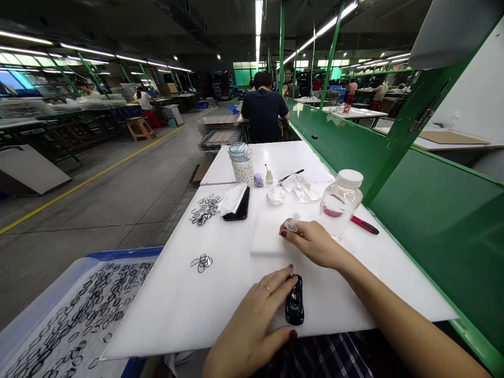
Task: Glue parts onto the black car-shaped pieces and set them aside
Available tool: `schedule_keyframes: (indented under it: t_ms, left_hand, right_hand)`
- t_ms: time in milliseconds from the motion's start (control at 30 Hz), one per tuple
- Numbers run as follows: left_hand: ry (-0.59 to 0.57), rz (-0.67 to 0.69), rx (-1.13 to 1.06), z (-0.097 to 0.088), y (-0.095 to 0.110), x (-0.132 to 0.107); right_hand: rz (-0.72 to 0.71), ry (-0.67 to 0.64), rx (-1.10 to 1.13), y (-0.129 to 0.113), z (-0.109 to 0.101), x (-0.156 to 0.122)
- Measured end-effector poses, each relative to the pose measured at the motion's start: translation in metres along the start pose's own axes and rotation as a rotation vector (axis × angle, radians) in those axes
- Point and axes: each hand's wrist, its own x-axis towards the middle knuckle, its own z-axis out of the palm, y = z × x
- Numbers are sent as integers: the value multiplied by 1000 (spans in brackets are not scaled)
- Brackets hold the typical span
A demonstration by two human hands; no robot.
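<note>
My left hand (255, 320) rests on the white table (177, 294), fingers and thumb closed around a small glossy black toy car (295, 303) near the front edge. My right hand (313, 242) reaches forward and pinches a small clear cap-like piece (292, 226) over a raised white pad (271, 226). A clear plastic bottle (340, 202) with a white lid and a little red liquid stands just right of my right hand.
Small black rings lie in a pile (205, 209) and a small cluster (201, 262); a blue-edged tray (71, 320) at front left holds many more. A black phone (238, 207), dotted cup (242, 164), tissues, red pen (364, 224) and green partition (433, 220) are nearby. A person (263, 109) sits ahead.
</note>
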Motion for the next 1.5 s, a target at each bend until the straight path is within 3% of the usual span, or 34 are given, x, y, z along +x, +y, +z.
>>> schedule_keyframes:
  t_ms: [100, 233, 367, 467, 667, 900, 1100, 1500]
  left_hand:
    - [31, -13, -1, 6, 2, 5]
    - [171, -86, 7, 22, 11, 17]
    - [337, -161, -26, 33, 18, 28]
    - [404, -201, -78, 35, 19, 31]
    - [402, -221, -146, 29, 22, 36]
    - [408, -243, -176, 28, 25, 37]
    - [414, -237, -180, 30, 24, 36]
    - [421, -223, -156, 31, 23, 37]
  right_hand:
    - [-36, -74, 129, 1, -8, -3]
    - [-89, -69, 364, 6, -6, -7]
    - [-57, -98, 356, 13, -3, -6]
    - [-100, -46, 440, 6, -10, -16]
    - [-197, 145, 756, -30, -3, -60]
    - [-173, 98, 1146, -36, 15, -71]
    - [-159, 116, 1255, -34, 24, -65]
    - [-149, 125, 1244, -35, 27, -64]
